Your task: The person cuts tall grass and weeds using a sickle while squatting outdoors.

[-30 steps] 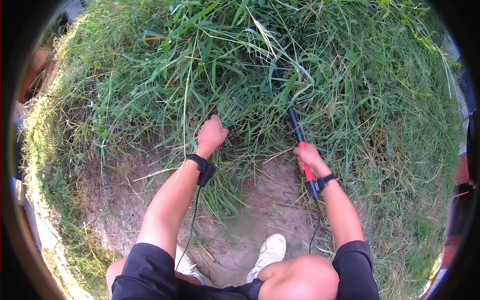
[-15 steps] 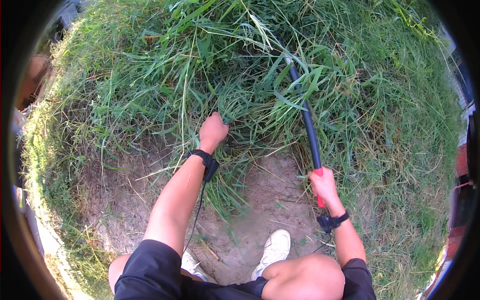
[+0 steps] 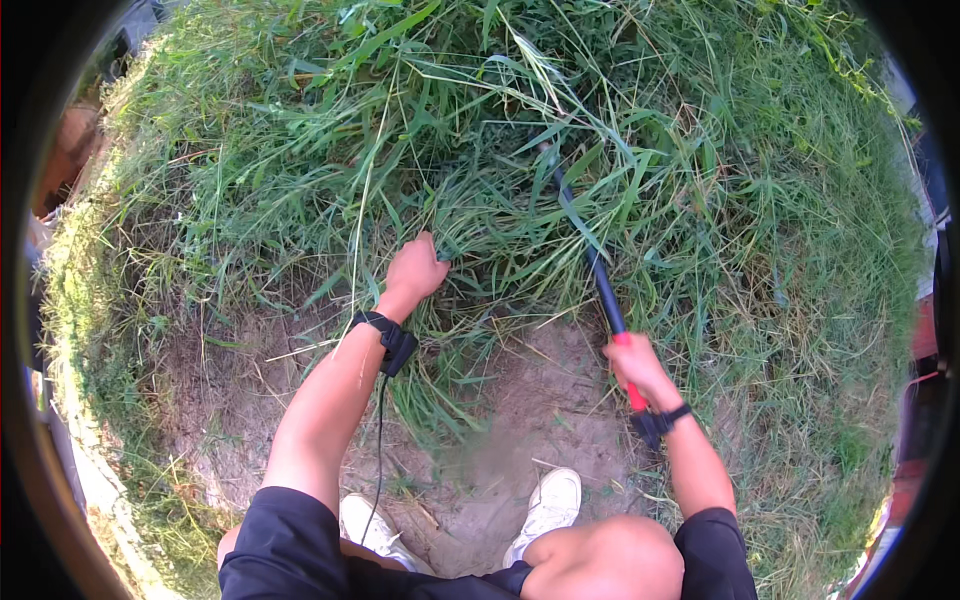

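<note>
My left hand (image 3: 417, 267) is closed round a bunch of long green grass (image 3: 490, 225), whose blades fan out to the right and down toward the soil. In my right hand (image 3: 637, 362) is the red grip of a long tool with a black shaft (image 3: 604, 285), probably a sickle. The shaft slants up and left into the grass, where blades cross over it. Its far end, with any blade, is hidden under the grass. Each wrist wears a black strap with a small device, and a cable hangs from the left one (image 3: 398, 350).
Dense tall grass (image 3: 300, 130) spreads across the far side and both flanks. Bare brown soil (image 3: 545, 385) with loose cut stalks lies before my white shoes (image 3: 548, 510). Reddish objects (image 3: 925, 330) show at the right rim.
My left hand has shifted slightly left and down with the grass in its grip. The tool's far end has swung left and nearer, deeper among the blades; my right hand moved slightly left.
</note>
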Demonstrator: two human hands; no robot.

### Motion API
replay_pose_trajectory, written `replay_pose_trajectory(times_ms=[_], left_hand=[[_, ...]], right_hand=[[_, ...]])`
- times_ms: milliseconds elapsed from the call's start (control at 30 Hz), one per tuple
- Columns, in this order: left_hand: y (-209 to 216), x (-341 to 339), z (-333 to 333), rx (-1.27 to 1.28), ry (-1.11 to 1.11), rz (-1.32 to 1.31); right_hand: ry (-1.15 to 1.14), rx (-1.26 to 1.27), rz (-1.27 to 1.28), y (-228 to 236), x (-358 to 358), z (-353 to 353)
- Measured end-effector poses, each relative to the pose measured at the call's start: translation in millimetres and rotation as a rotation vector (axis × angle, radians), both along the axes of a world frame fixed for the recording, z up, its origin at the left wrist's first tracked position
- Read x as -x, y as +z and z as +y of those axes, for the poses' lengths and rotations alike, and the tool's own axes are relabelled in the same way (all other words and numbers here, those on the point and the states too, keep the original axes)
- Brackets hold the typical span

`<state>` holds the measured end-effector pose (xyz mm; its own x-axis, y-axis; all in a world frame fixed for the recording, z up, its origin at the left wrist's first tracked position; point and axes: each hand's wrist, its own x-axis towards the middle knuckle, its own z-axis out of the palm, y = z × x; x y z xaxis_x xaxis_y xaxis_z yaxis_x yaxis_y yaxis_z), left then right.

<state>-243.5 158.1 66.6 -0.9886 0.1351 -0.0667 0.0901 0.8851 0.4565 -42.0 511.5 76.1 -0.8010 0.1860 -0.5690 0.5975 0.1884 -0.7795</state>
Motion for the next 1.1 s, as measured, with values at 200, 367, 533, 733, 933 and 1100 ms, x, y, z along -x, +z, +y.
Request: replay_pose_trajectory(times_ms=[200,367,533,733,933,1100], left_hand=[[-28,-6,-1,-0.019,-0.037,0.032],[-12,-14,10,0.014,0.039,0.066],[12,-26,2,0.1,0.042,0.04],[15,-33,-13,0.098,0.059,0.009],[4,-48,-49,0.267,-0.19,-0.015],[-47,-86,-4,0.196,-0.497,-0.012]], right_hand=[[-0.079,-0.38,-0.099,53,-197,23],[-0.139,-0.059,0.071,48,-80,-1],[0.162,-0.002,0.162,46,82,-49],[0.376,-0.279,0.177,14,155,-80],[0.228,-0.517,-0.078,-6,-155,85],[-0.048,-0.538,-0.299,62,-287,56]])
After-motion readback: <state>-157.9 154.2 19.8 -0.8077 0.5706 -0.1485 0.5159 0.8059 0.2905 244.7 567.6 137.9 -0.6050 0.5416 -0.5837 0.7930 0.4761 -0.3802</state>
